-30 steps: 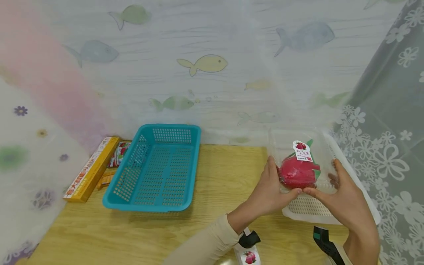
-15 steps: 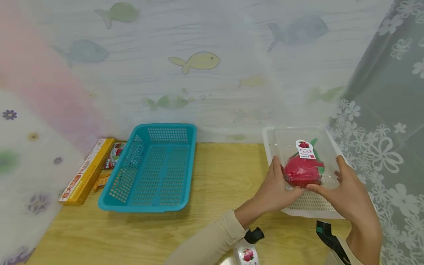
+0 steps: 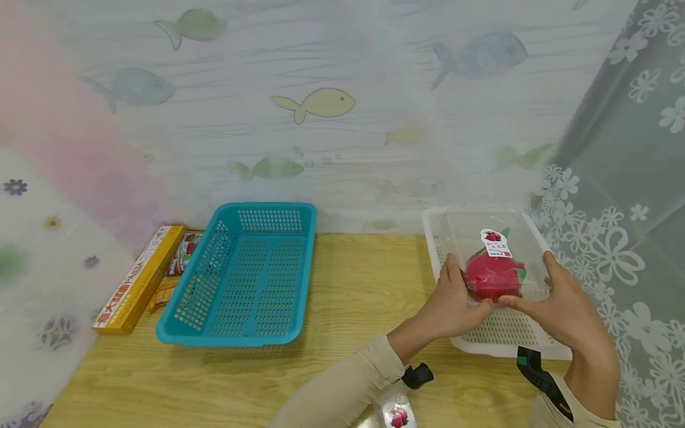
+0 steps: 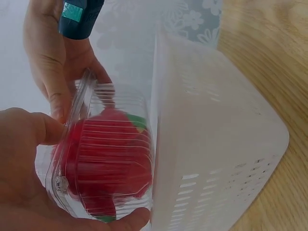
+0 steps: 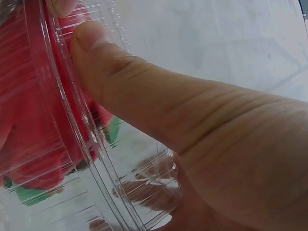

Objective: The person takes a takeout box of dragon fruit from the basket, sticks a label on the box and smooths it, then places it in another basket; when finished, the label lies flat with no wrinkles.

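Note:
A clear plastic clamshell box [image 3: 462,226] with a pink-red dragon fruit [image 3: 492,274] inside is held between both hands over the white basket [image 3: 514,351]. On its lid is a white label [image 3: 496,242] with a picture of red fruit. My left hand [image 3: 452,300] grips the near left corner, thumb along the front edge. The right hand [image 3: 564,306] grips the right side, its thumb [image 5: 115,67] pressing the rim seam. In the left wrist view, the underside of the box is right at the basket's rim [image 4: 161,125].
A teal perforated basket [image 3: 257,342] stands left of centre. Beside it lie a yellow pasta box [image 3: 139,279], a red-and-green packet [image 3: 184,252] and a small orange packet [image 3: 162,294]. A strip of fruit stickers [image 3: 397,410] lies at the front. A fish-patterned curtain [image 3: 342,172] hangs behind.
Both hands have shifted the clamshell box slightly right over the white basket, and more of the basket's left rim now shows. The head view has turned a little to the right.

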Demonstrator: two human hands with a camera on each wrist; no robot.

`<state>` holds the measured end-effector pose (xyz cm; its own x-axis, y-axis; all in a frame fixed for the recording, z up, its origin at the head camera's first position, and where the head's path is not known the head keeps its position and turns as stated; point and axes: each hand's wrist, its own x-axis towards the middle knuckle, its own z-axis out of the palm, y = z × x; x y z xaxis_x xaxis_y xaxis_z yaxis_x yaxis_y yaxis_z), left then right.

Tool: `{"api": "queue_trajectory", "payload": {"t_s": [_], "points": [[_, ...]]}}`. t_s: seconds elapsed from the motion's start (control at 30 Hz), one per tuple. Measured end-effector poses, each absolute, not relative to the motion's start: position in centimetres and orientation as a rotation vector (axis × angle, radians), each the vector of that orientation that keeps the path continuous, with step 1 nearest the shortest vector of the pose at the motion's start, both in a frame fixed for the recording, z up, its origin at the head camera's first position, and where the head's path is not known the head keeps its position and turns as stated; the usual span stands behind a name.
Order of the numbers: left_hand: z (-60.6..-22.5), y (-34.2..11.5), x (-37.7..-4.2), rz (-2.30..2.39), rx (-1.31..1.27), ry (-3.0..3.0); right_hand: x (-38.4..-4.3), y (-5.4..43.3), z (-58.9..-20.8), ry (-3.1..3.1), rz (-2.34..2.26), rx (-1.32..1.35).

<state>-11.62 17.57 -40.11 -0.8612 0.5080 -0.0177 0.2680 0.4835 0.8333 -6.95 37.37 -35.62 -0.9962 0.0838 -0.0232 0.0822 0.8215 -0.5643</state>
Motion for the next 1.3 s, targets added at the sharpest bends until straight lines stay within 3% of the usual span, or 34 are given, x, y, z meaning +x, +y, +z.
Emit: {"api": "queue_trajectory", "payload": {"t_s": [1.3], "points": [[-39.4, 20.6, -12.4, 1.236, 0.334, 2.423, -8.8, 39.0, -34.9, -3.225, 0.759, -0.087]]}}
